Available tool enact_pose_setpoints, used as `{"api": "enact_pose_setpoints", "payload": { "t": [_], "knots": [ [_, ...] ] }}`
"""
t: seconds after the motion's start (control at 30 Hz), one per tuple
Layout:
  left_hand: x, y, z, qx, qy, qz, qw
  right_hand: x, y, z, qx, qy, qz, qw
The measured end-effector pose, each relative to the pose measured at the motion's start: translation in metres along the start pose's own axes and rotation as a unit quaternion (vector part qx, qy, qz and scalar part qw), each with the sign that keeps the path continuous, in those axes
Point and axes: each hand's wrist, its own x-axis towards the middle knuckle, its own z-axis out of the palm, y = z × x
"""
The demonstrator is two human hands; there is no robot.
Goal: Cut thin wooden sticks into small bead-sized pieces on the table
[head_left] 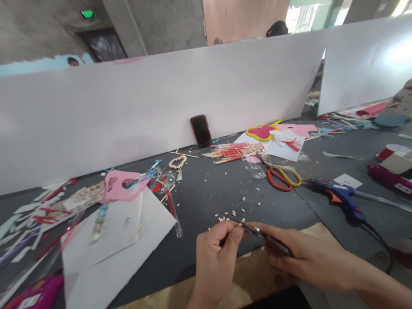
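White boards (145, 102) screened the room behind the tabletop (208, 187). I saw the right hand (293, 247) clasp a dark, half-covered tool (278, 245) near pale bits (234, 213); the left hand (217, 251) pinched one bit (242, 222), mostly hidden, by its tip.

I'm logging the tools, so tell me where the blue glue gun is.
In the head view, the blue glue gun lies right of center on the dark table, between the yellow scissors handle and the magenta device.
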Motion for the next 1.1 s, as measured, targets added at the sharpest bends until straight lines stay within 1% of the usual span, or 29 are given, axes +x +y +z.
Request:
{"api": "enact_pose_setpoints", "payload": {
  "t": [0.13, 0.23, 0.27, 0.33, 0.4, 0.47, 0.57, 0.63, 0.93, 1.03, 1.1],
  "knots": [
    [0.0, 0.0, 0.0, 0.007, 0.002, -0.002, 1.0, -0.001, -0.001, -0.002, 0.002, -0.005, -0.002, 1.0],
    [0.0, 0.001, -0.001, 0.004, -0.007, -0.013, 1.0, -0.001, 0.001, 0.002, -0.001, -0.008, -0.002, 1.0],
    [0.001, 0.002, -0.002, 0.001, -0.012, -0.021, 1.0, -0.001, 0.003, 0.005, -0.012, 0.001, -0.004, 1.0],
    [0.001, 0.004, -0.003, -0.003, -0.028, -0.039, 0.999, 0.001, 0.008, 0.01, -0.059, 0.039, -0.002, 0.997],
    [0.002, 0.005, -0.004, -0.002, -0.043, -0.045, 0.998, 0.003, 0.013, 0.016, -0.128, 0.08, 0.015, 0.988],
    [0.003, 0.005, -0.005, 0.004, -0.055, -0.036, 0.998, 0.005, 0.017, 0.02, -0.197, 0.108, 0.039, 0.974],
    [0.005, 0.003, -0.005, 0.038, -0.057, -0.027, 0.997, 0.01, 0.022, 0.026, -0.281, 0.132, 0.058, 0.949],
    [0.006, 0.0, -0.004, 0.066, -0.055, -0.033, 0.996, 0.013, 0.023, 0.029, -0.32, 0.14, 0.068, 0.935],
    [0.01, -0.006, -0.006, 0.103, -0.055, -0.059, 0.991, 0.02, 0.021, 0.041, -0.42, 0.155, 0.1, 0.889],
    [0.011, -0.006, -0.006, 0.113, -0.052, -0.059, 0.99, 0.022, 0.019, 0.043, -0.427, 0.151, 0.114, 0.884],
    [0.011, -0.007, -0.006, 0.119, -0.051, -0.056, 0.99, 0.023, 0.018, 0.043, -0.414, 0.138, 0.125, 0.891]
  ]
}}
